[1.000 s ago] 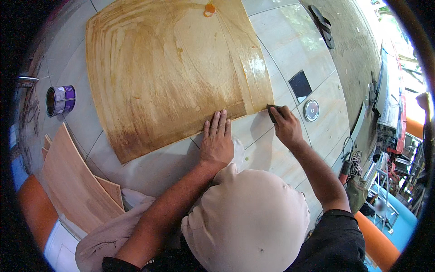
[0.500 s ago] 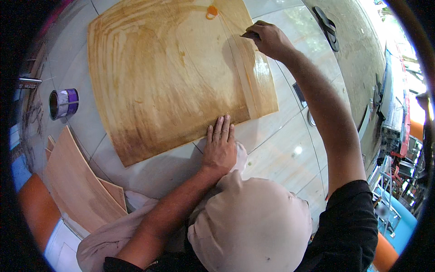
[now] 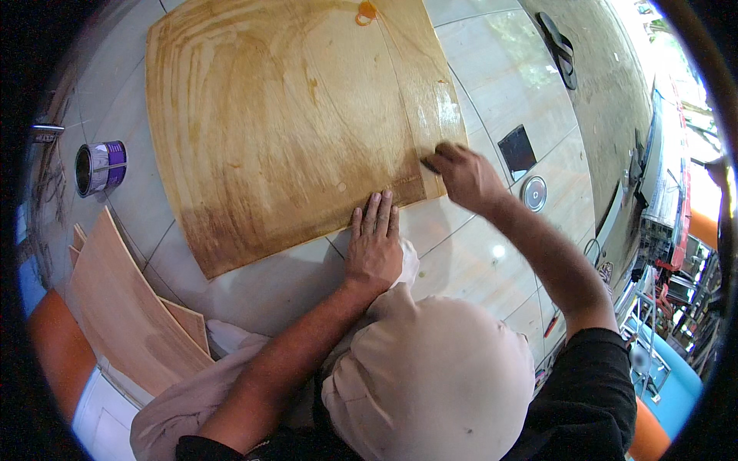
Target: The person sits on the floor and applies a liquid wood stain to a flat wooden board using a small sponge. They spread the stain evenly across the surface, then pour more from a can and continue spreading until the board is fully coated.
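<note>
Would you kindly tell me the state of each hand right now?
Left hand: open, resting on the board.
Right hand: closed, holding a small dark piece.

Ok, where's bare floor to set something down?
Bare tile lies between left hand, right forearm and stained board; also between board and purple can. Crowded: lower left around wood panels; right, by dark square and round lid.

Board amber, streaked brown; can part purple.
</note>
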